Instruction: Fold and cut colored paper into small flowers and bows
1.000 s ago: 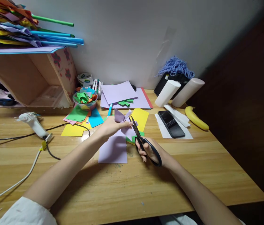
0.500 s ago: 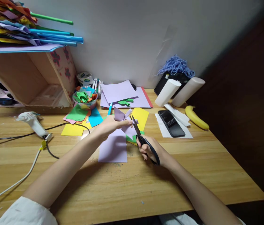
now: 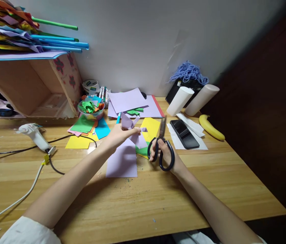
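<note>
Folded lilac paper [image 3: 139, 140] was pinched between the thumb and fingers of the left hand [image 3: 118, 135], raised over the table's middle, above a flat lilac sheet [image 3: 122, 166]. The hand covered part of its folds, so its full shape could not be made out. The right hand [image 3: 167, 152] gripped black-handled scissors [image 3: 162, 127], blades upward and apart from the paper; the blades were blurred, and whether they were parted could not be told.

Beyond the left hand, a blue stick [image 3: 118, 118] was mostly hidden. A yellow sheet [image 3: 151, 127] and green paper [image 3: 143, 150] lay partly covered by the held piece. Black material [image 3: 173, 93] behind two white rolls was too dark to identify, with blue yarn [image 3: 189, 73] heaped on top. At upper left, paper-topped sticks [image 3: 64, 40] and the open box [image 3: 68, 81] beneath them ran out of the picture, as did the cords of a white glue gun [image 3: 35, 135].

The wooden table [image 3: 143, 206] had pale, striped grain and small dark flecks near the flat sheet. A phone [image 3: 184, 134] rested on white paper near a banana [image 3: 211, 128]. Behind stood a grey-white wall [image 3: 132, 44]; the right side of the room sank into dark brown shadow.
</note>
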### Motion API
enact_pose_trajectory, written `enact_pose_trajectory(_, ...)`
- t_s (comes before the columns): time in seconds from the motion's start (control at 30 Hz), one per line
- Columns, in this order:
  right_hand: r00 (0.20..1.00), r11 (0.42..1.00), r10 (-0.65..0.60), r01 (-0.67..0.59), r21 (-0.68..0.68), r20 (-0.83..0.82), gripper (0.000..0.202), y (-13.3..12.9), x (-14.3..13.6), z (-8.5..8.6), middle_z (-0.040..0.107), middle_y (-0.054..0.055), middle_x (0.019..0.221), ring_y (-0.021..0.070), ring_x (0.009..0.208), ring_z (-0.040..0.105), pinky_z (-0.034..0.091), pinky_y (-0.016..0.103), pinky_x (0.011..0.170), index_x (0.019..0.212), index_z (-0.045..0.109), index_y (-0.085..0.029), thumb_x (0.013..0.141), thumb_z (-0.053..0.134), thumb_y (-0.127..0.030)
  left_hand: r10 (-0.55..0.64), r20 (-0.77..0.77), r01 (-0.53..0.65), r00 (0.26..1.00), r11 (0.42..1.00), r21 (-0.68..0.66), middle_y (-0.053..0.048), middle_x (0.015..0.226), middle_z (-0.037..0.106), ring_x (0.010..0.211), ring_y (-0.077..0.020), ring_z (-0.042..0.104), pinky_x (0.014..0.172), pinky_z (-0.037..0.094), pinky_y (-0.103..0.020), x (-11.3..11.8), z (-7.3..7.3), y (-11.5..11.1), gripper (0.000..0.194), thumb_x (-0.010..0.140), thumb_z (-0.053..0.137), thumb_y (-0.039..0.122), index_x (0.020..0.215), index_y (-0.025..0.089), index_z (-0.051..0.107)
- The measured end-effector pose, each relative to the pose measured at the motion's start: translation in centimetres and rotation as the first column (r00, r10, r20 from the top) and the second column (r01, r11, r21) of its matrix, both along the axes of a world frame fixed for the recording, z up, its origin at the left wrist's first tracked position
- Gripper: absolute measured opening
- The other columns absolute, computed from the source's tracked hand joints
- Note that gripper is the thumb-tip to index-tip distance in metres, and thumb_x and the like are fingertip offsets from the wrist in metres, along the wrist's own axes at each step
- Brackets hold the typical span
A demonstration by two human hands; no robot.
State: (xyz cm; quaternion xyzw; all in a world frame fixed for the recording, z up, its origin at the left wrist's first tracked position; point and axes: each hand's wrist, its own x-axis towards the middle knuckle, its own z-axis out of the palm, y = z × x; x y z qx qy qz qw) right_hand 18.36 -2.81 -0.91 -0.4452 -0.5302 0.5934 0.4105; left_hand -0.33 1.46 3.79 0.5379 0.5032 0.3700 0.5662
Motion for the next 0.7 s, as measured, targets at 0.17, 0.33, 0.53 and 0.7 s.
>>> enact_pose_trajectory(0.17, 0.959, 0.948, -0.277, 0.283, 0.144, -0.062, 0.033, 0.8, 0.0, 1.2, 0.063, 0.004, 0.076, 0.017, 0.067, 0.063, 0.054, 0.031, 0.062, 0.071, 0.048, -0.018, 0.064, 0.071, -0.041, -0.144, -0.076, 0.143, 0.987, 0.99, -0.016, -0.004, 0.069, 0.066, 0.068, -0.0153, 0.057, 0.063, 0.041, -0.025, 1.5, -0.3, -1.4, 0.02, 0.064, 0.066, 0.034, 0.064, 0.014, 0.065)
enact_pose_trajectory(0.33, 0.973, 0.958, -0.23, 0.232, 0.167, -0.035, 0.031, 0.9, 0.4, 0.9, 0.066, 0.007, 0.094, 0.0195, 0.085, 0.063, 0.053, 0.035, 0.074, 0.072, 0.049, -0.018, 0.06, 0.074, -0.031, -0.171, -0.086, 0.169, 0.982, 0.985, -0.026, -0.004, 0.071, 0.066, 0.069, -0.0145, 0.057, 0.064, 0.042, -0.024, 2.2, -0.3, -1.9, 0.017, 0.066, 0.065, 0.03, 0.067, 0.013, 0.065)
enact_pose_trajectory(0.53, 0.982, 0.957, -0.184, 0.188, 0.219, -0.036, 0.029, 1.3, 0.7, 0.3, 0.066, 0.003, 0.078, 0.0176, 0.076, 0.064, 0.052, 0.032, 0.068, 0.071, 0.047, -0.019, 0.063, 0.073, -0.03, -0.168, -0.077, 0.167, 0.983, 0.986, -0.026, -0.002, 0.068, 0.064, 0.063, -0.0119, 0.054, 0.06, 0.04, -0.023, 2.1, -0.3, -1.8, 0.016, 0.066, 0.065, 0.029, 0.065, 0.013, 0.064)
enact_pose_trajectory(0.7, 0.976, 0.951, -0.216, 0.213, 0.224, -0.01, 0.035, 1.0, 0.4, 0.7, 0.062, -0.001, 0.065, 0.0145, 0.063, 0.061, 0.05, 0.032, 0.065, 0.068, 0.041, -0.02, 0.061, 0.073, -0.032, -0.191, -0.082, 0.19, 0.978, 0.982, -0.015, -0.002, 0.065, 0.064, 0.06, -0.0117, 0.053, 0.06, 0.04, -0.024, 2.2, -0.3, -1.9, 0.019, 0.066, 0.066, 0.031, 0.061, 0.013, 0.063)
